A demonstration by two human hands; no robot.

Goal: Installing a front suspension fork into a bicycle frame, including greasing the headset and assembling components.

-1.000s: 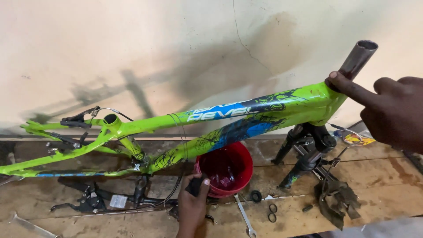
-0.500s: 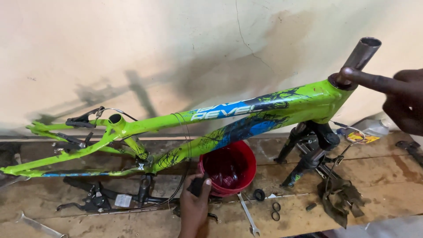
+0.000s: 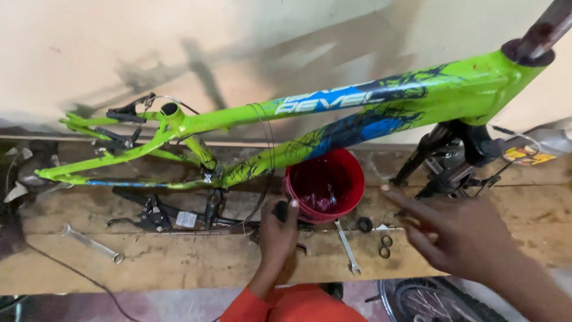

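A bright green bicycle frame [image 3: 238, 122] with blue and black graphics leans along the wall above a wooden bench [image 3: 179, 262]. Its grey steerer tube [image 3: 545, 30] sticks up at the top right. My left hand [image 3: 279, 234], in an orange sleeve, grips a short black handle [image 3: 280, 210] beside a red bucket [image 3: 325, 185] that stands under the frame. My right hand [image 3: 459, 232] hovers over the bench to the right of the bucket. Its fingers are spread and it holds nothing. It is nearest to some small black rings [image 3: 385, 245].
A black suspension fork [image 3: 453, 155] rests against the bench at the right. One spanner [image 3: 347, 247] lies by the bucket and another spanner [image 3: 89, 243] at the left. Black brake levers and cables [image 3: 152, 214] lie under the frame. A bicycle tyre [image 3: 435, 301] shows below the bench.
My right hand has let go of the steerer tube and dropped to the bench, fingers apart. My left hand stays on the black handle. The view has moved closer.
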